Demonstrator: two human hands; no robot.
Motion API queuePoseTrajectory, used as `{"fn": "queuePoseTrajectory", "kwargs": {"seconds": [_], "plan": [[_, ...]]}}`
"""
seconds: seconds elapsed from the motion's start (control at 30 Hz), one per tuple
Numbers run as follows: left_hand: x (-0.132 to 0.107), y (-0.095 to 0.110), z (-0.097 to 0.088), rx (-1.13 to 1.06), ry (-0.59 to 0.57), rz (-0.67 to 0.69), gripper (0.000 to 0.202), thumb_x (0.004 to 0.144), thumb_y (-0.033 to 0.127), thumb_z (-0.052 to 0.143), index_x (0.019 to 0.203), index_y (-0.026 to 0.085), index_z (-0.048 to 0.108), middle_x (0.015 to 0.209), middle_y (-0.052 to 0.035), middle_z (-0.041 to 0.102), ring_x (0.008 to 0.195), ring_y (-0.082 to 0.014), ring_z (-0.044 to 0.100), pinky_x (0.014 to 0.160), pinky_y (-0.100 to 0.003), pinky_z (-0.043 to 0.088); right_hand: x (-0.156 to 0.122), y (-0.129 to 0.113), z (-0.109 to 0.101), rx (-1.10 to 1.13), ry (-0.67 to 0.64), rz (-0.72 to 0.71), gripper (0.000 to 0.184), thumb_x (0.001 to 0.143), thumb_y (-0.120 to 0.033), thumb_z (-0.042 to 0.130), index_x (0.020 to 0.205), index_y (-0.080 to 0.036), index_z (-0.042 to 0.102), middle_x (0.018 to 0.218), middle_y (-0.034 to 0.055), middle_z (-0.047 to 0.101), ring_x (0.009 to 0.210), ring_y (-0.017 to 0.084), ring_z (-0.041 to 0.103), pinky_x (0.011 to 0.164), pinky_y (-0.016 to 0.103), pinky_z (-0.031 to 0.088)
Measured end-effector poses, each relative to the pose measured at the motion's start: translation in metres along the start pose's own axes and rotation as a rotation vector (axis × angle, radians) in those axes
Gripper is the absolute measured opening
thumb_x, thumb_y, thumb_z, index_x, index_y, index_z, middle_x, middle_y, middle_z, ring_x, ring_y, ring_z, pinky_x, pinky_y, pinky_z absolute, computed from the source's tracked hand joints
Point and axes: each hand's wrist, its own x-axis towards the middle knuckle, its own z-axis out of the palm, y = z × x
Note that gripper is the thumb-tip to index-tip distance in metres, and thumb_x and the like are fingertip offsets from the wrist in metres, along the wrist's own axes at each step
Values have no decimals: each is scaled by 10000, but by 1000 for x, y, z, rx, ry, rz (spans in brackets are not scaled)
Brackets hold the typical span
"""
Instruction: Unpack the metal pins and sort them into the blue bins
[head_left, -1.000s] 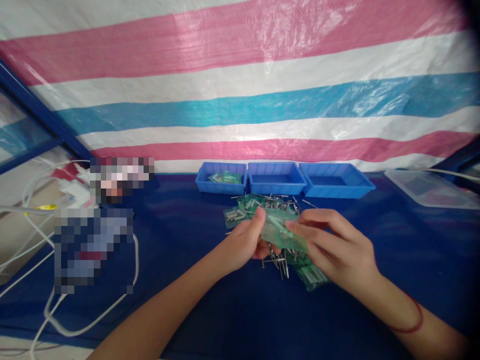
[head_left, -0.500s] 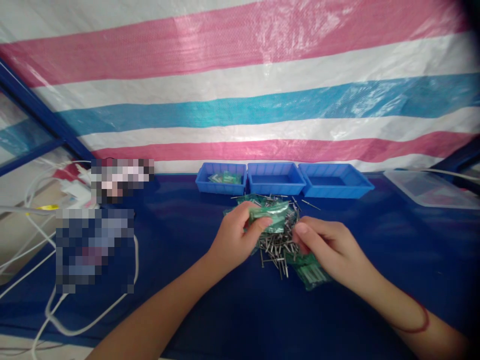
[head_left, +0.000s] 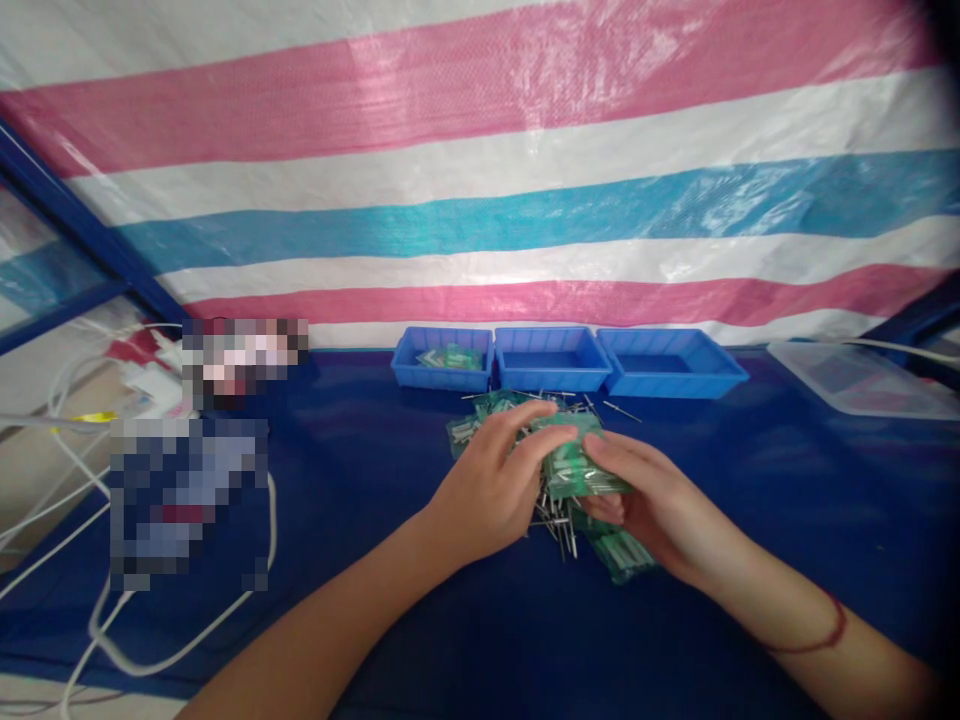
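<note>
The right hand (head_left: 667, 500) grips a small green bag (head_left: 570, 465), with the thumb on top and fingers below; the left hand (head_left: 487, 490) touches the bag's other side with its fingers bent over the edge, but I cannot tell if it pinches tight. The bag is up over a messy pile of shiny metal pins (head_left: 559, 522), in front of three blue trays; the left tray (head_left: 442, 379) has some small green bags (head_left: 463, 356) in it; another green bag (head_left: 622, 553) lies by the near side of the pile, close to the right hand.

The bag looks thin and slippery, so it could slide out if the thumb lets up; if it has an opening and tips, bits could spill and get mixed with the loose pins; a low finger could bump the pile and make pins roll on the blue table (head_left: 450, 650).
</note>
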Motion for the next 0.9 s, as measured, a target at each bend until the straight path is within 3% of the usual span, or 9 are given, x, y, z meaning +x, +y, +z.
{"fn": "queuePoseTrajectory", "kwargs": {"seconds": [0.07, 0.13, 0.27, 0.37, 0.47, 0.6, 0.73, 0.8, 0.9], "plan": [[0, 0, 2, -136, 29, -145, 408, 948, 140, 375, 1349, 216, 366, 1299, -144, 492, 1163, -231, 517, 932, -392, 465, 2, 1, -3, -24, 6, -52, 345, 849, -454, 602, 670, -187, 476, 520, -59, 351, 465, 80, 292, 439, 231, 244], [0, 0, 3, -338, 16, -316, 426, 967, 239, 402, 1383, 212, 315, 1138, -114, 570, 924, -179, 604, 791, -328, 503, 4, 2, -6, -96, 12, -107, 313, 859, -455, 589, 720, -181, 525, 558, -47, 395, 476, 82, 311, 444, 230, 256], [1, 0, 3, -695, -34, -525, 539, 946, 423, 455, 1409, 205, 284, 824, -8, 576, 614, -105, 560, 593, -244, 455, 5, 2, -8, -329, -20, -241, 285, 889, -457, 541, 887, -187, 633, 677, 3, 552, 543, 122, 459, 479, 243, 367], [1, 0, 3, -658, -134, -568, 406, 891, 463, 539, 1163, 161, 542, 719, 11, 555, 597, -106, 538, 555, -225, 421, 3, 1, -9, -525, -62, -384, 267, 902, -439, 525, 940, -213, 662, 775, 31, 622, 713, 184, 577, 646, 298, 483], [1, 0, 4, -570, -154, -563, 305, 888, 438, 546, 906, 140, 608, 688, 1, 564, 618, -113, 551, 575, -227, 433, 1, 1, -10, -718, -67, -475, 242, 909, -417, 519, 863, -221, 654, 725, 21, 590, 712, 183, 560, 682, 302, 485], [5, -10, 3, -536, 35, -574, 267, 886, 411, 548, 862, 149, 595, 688, 1, 574, 609, -107, 563, 578, -221, 452, 0, 0, -10, -801, -1, -500, 235, 930, -397, 490, 851, -206, 602, 701, 7, 535, 617, 136, 484, 569, 253, 423], [11, -46, -10, -427, 432, -731, 255, 903, 406, 515, 910, 157, 571, 696, 7, 562, 602, -90, 559, 590, -199, 486, 1, -5, -10, -754, 53, -504, 262, 937, -406, 474, 825, -195, 580, 701, 7, 514, 607, 121, 456, 549, 242, 401], [14, -68, -20, -382, 610, -780, 212, 859, 347, 584, 974, 169, 578, 868, -25, 589, 708, -99, 602, 615, -191, 516, 3, -7, -10, -734, 80, -503, 277, 930, -411, 486, 782, -194, 574, 686, 4, 504, 597, 119, 445, 540, 240, 395], [18, -91, -35, -429, 685, -847, 210, 839, 296, 612, 995, 159, 583, 956, -46, 597, 789, -117, 642, 650, -197, 545, 5, -8, -12, -717, 100, -501, 277, 921, -411, 498, 770, -194, 578, 666, -3, 495, 580, 118, 439, 530, 240, 388]]}}
